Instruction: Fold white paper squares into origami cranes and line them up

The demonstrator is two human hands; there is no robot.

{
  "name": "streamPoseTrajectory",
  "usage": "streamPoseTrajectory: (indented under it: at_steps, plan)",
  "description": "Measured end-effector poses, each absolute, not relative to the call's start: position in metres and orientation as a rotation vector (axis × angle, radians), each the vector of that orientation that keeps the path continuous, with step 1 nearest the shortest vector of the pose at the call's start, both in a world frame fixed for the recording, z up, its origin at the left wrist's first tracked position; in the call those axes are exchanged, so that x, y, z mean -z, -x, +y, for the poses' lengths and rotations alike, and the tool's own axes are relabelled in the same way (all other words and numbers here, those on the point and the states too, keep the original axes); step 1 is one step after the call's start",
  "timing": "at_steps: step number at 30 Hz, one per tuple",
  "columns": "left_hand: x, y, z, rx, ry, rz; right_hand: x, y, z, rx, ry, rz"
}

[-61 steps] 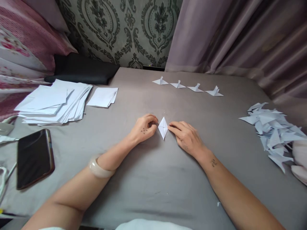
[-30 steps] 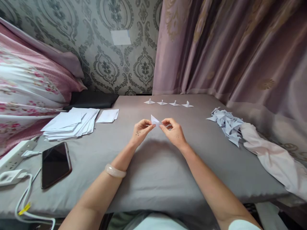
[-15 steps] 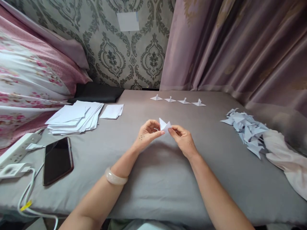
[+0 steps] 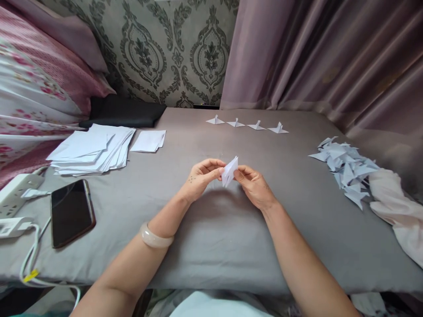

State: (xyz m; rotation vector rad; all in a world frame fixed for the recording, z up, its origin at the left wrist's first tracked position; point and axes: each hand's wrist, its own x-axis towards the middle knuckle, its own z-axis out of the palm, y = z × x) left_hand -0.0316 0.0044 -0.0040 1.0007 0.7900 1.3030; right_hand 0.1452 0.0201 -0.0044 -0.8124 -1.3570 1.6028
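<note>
A small folded white paper piece (image 4: pixel 230 171), pointed at top and bottom, is held up above the grey cloth between both hands. My left hand (image 4: pixel 204 177) pinches its left edge between thumb and fingers. On the other side, my right hand (image 4: pixel 254 184) grips the right edge the same way. Beyond the hands, several folded paper birds (image 4: pixel 236 123) stand in a row on the cloth. A heap of similar folded paper pieces (image 4: pixel 346 165) lies to the right.
At the left are a stack of white paper sheets (image 4: pixel 92 149), smaller paper squares (image 4: pixel 148 141), a black folded item (image 4: pixel 125 112), a phone (image 4: pixel 72 213) and a power strip (image 4: pixel 20 191) with cables. A pale cloth (image 4: pixel 393 198) lies right, by the curtain (image 4: pixel 291 53).
The folded paper has been turned in my fingers, from two spread points upward to a narrow upright diamond. The camera has tipped downward; both hands keep their grip.
</note>
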Motion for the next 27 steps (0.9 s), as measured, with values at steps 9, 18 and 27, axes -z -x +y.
streamPoseTrajectory:
  at_steps: [9,18,27]
  plan:
    - [0.005,0.029,0.004,-1.238,-0.997,0.827,-0.004,-0.139,0.011,-1.221,1.039,-1.54]
    - [0.004,0.025,0.003,-1.264,-1.082,0.769,-0.009,-0.143,0.009,-1.087,0.973,-1.723]
    - [0.01,0.02,0.003,-1.349,-1.023,0.822,-0.009,-0.141,0.009,-1.117,1.025,-1.681]
